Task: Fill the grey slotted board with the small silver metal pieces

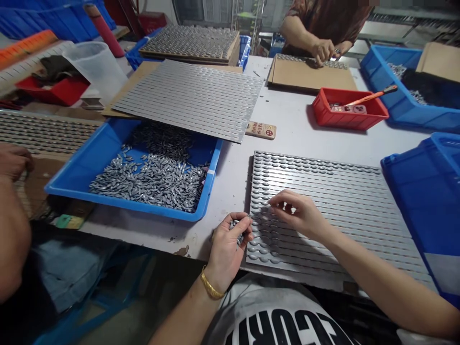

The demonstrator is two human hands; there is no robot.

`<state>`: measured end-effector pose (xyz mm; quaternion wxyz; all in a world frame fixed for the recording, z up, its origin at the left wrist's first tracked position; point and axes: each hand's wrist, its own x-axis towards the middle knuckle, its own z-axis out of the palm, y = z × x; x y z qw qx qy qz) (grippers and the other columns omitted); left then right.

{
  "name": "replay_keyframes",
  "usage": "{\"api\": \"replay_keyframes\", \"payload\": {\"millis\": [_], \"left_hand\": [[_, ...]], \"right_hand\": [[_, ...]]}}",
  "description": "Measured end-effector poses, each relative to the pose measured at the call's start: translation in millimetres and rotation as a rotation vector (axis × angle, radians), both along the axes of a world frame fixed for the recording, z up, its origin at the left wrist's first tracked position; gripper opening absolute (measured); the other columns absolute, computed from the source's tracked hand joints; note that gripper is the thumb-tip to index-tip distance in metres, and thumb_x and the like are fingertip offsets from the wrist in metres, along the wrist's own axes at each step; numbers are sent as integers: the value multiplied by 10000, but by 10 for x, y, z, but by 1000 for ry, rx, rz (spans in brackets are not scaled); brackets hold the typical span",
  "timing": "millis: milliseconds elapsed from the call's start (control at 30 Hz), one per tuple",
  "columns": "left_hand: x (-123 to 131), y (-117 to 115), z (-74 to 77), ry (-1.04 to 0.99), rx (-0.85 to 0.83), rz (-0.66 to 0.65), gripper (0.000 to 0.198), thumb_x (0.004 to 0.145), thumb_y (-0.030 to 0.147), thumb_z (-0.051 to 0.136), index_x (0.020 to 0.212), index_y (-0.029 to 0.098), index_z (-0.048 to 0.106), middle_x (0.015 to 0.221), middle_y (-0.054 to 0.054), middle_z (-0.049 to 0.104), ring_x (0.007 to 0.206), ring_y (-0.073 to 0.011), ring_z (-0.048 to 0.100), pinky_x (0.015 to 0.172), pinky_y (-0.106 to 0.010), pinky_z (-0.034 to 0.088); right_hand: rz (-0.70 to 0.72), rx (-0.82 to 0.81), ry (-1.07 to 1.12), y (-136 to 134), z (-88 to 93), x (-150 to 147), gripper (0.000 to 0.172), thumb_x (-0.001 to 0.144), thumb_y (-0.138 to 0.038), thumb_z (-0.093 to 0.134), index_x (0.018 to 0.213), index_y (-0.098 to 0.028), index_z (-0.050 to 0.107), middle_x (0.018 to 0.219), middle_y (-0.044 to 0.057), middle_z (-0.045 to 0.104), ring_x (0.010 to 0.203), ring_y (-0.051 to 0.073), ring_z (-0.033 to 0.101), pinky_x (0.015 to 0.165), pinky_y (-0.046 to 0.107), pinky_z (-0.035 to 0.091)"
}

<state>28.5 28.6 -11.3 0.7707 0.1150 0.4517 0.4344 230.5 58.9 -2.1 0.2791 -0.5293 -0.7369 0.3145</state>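
Seen: one left hand (226,254) curled, fingers closed around grey metal pieces (234,225), count hidden; one right hand (296,214) over one ridged metal sheet (352,215) on the bench (212,225), fingers pinched narrow, any held piece too small to make out.

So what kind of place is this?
Probably a small factory workshop: a long work table, a blue tray heaped with small metal pieces, and a ridged sheet lined with rows of them.
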Motion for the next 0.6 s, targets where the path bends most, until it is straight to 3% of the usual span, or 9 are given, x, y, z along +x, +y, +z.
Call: {"api": "replay_keyframes", "payload": {"millis": [100, 233, 333, 500, 600], "left_hand": [[67, 8, 38, -38, 31, 9, 186, 742, 234, 726, 874, 171, 611, 716, 9, 565, 634, -59, 505, 564, -144, 413], [136, 18, 88, -76, -21, 31, 202, 725, 238, 741, 854, 195, 593, 709, 21, 587, 609, -59, 524, 561, -148, 425], [152, 13, 110, -80, -22, 18, 188, 732, 243, 734, 867, 184, 618, 754, 9, 602, 663, -75, 558, 585, -163, 453], [130, 28, 104, -72, -12, -111, 220, 773, 276, 690, 951, 146, 674, 871, -52, 644, 723, -111, 601, 589, -189, 485], [74, 95, 82, -92, -94, -37, 267, 813, 289, 628, 1039, 154, 671, 970, -90, 671, 733, -129, 629, 564, -192, 496]], "right_hand": [[78, 1, 210, -111, 100, -201, 156, 881, -304, 590, 1000, -237, 666, 939, 55, 657, 814, 165, 611, 629, 278, 518], [57, 32, 335, -171, 104, -368, 181, 903, -266, 557, 1050, -247, 661, 977, 64, 666, 895, 182, 624, 716, 320, 550], [76, 57, 320, -172, 76, -368, 210, 914, -240, 532, 1085, -253, 654, 993, 63, 671, 896, 178, 630, 729, 323, 552], [62, 72, 229, -136, 94, -199, 189, 912, -222, 528, 1044, -251, 660, 913, 46, 685, 822, 165, 642, 684, 296, 540], [-39, 147, 93, -55, 50, -7, 137, 899, -227, 543, 976, -240, 656, 879, 41, 685, 789, 169, 636, 661, 294, 525]]}}
